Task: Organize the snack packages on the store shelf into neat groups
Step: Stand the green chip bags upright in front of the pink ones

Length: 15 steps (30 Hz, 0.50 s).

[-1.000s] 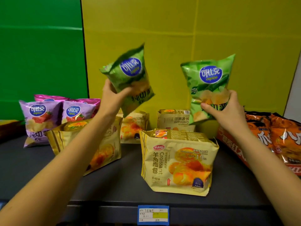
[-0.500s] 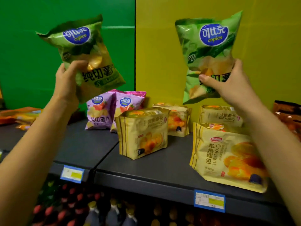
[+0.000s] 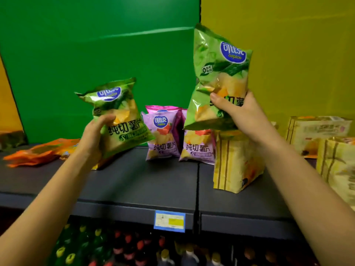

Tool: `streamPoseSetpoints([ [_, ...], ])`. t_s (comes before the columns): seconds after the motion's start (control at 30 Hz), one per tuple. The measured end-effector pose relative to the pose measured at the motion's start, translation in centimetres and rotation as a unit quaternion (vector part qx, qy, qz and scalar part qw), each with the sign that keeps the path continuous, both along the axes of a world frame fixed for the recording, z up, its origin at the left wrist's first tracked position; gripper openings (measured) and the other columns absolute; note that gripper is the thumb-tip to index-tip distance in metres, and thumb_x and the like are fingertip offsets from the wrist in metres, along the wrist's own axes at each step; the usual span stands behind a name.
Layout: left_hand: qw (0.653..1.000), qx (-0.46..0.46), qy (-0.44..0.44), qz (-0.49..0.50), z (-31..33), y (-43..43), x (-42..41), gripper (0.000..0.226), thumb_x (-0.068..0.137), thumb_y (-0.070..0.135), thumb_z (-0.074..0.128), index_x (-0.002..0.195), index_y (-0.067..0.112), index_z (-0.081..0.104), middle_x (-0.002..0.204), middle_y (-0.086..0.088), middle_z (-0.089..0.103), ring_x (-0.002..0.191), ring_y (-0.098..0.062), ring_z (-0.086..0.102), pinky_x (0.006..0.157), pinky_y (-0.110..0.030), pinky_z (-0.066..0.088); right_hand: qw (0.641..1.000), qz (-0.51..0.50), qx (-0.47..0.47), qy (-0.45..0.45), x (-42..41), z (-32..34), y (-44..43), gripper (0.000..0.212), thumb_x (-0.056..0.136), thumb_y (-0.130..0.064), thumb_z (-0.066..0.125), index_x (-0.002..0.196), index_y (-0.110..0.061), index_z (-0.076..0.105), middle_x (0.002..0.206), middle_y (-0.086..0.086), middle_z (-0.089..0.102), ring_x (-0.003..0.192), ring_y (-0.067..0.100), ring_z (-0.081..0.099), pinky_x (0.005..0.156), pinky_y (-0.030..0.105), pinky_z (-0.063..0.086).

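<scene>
Each of my hands holds a green chip bag. My left hand (image 3: 94,135) grips one green chip bag (image 3: 119,116) low over the dark shelf (image 3: 138,181), just left of the pink chip bags (image 3: 163,135). My right hand (image 3: 240,112) holds the other green chip bag (image 3: 219,73) higher, above a second pink chip bag (image 3: 197,146) and a yellow croissant pack (image 3: 236,162). Both green bags are upright, slightly tilted.
Orange snack packs (image 3: 40,152) lie flat at the shelf's left. More yellow croissant packs (image 3: 317,133) stand at the right. A price tag (image 3: 169,220) sits on the shelf's front edge; bottles (image 3: 134,248) fill the shelf below. Green and yellow back panels stand behind.
The view has swung further left. My left hand has lowered its green bag toward the shelf beside the pink bags; my right hand's bag has come left over the pink bags.
</scene>
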<state>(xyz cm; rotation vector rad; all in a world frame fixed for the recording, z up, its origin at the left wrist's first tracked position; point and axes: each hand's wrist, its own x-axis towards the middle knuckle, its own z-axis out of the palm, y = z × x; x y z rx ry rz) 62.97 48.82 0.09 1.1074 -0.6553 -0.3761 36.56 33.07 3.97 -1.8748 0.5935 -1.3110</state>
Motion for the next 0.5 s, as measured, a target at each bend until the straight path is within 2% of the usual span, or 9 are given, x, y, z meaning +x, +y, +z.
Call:
streamPoseSetpoints([
  [0.07,1.0,0.006,-0.003,-0.009,-1.3,-0.3,1.5,0.018,0.084,0.023,0.053,0.1,0.019,0.06,0.102,-0.012,0.061,0.074,-0.018,0.065,0.059,-0.028,0.059,1.0,0.015,0.017,-0.007,2.3,-1.0,1.6,0.079,0.055,-0.066,0.069,0.117,-0.024,0.041,0.122,-0.003,0.057,0.112,0.017,0.056,0.099,0.042,0.045],
  [0.13,0.999,0.032,-0.001,-0.024,-2.5,-0.5,2.7,0.021,0.08,0.025,0.057,0.1,0.018,0.06,0.099,-0.011,0.062,0.073,-0.019,0.065,0.059,-0.03,0.058,1.0,0.017,0.019,-0.01,4.3,-2.7,3.0,0.067,0.068,-0.053,0.07,0.119,-0.022,0.038,0.121,-0.005,0.054,0.113,0.015,0.053,0.099,0.035,0.042],
  [0.27,0.996,0.074,-0.031,-0.034,-4.5,-1.5,4.0,0.004,0.084,0.02,0.057,0.088,0.019,0.059,0.075,-0.001,0.069,0.069,-0.018,0.066,0.061,-0.029,0.057,1.0,0.013,-0.006,-0.01,7.0,-5.9,5.2,0.071,0.076,-0.038,0.069,0.133,-0.018,0.031,0.127,-0.007,0.05,0.116,0.008,0.047,0.097,0.022,0.035],
  [0.33,0.996,0.074,-0.034,-0.039,-5.0,-1.9,3.9,0.008,0.085,0.019,0.056,0.093,0.017,0.057,0.081,-0.004,0.067,0.071,-0.019,0.065,0.063,-0.03,0.056,1.0,0.016,-0.01,0.0,7.8,-7.1,5.2,0.074,0.076,-0.036,0.07,0.136,-0.021,0.029,0.131,-0.008,0.05,0.118,0.006,0.047,0.095,0.017,0.033],
  [0.4,0.994,0.077,-0.031,-0.066,-5.5,-2.4,3.8,0.021,0.086,0.02,0.056,0.106,0.014,0.055,0.093,-0.01,0.065,0.082,-0.026,0.064,0.074,-0.037,0.054,1.0,-0.003,-0.019,0.023,8.2,-8.4,4.8,0.076,0.076,-0.036,0.07,0.138,-0.02,0.027,0.133,-0.006,0.05,0.119,0.008,0.047,0.091,0.012,0.032],
  [0.5,0.991,0.083,-0.039,-0.096,-6.7,-3.1,3.5,0.03,0.086,0.018,0.056,0.115,0.011,0.052,0.1,-0.013,0.065,0.087,-0.027,0.063,0.081,-0.041,0.052,0.998,-0.039,0.003,0.052,8.4,-10.2,3.8,0.076,0.077,-0.039,0.068,0.136,-0.016,0.026,0.135,0.0,0.048,0.124,0.016,0.046,0.098,0.023,0.034],
])
